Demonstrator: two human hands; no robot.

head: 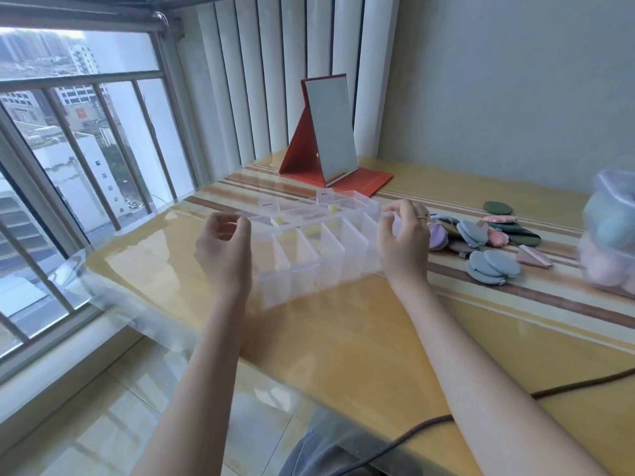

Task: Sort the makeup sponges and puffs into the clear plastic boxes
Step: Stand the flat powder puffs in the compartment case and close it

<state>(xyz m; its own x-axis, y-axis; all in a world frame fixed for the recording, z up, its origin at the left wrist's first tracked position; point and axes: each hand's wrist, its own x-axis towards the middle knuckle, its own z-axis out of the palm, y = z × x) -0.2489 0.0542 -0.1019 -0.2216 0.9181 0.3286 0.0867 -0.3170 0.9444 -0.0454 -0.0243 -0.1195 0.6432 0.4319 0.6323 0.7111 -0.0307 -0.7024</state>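
Head view: clear plastic box (pixel 309 249) at desk (pixel 343 331) centre, lid thrown back at twelve o'clock. Left hand (pixel 223 249) curled loosely, holding nothing; right hand (pixel 403 235) pinching the box's three o'clock end, seemingly to steady it. Puffs (pixel 488 245) heaped at three o'clock, unsorted.

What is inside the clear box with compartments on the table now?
The compartments of the clear box look empty; only small yellow clips show along its middle. No puff is inside. Both hands hide the box's ends.

You face a glossy yellow wooden table (pixel 360 334) beside a barred window (pixel 79 159), white vertical blinds (pixel 275 73) and pale green wall (pixel 515 80).
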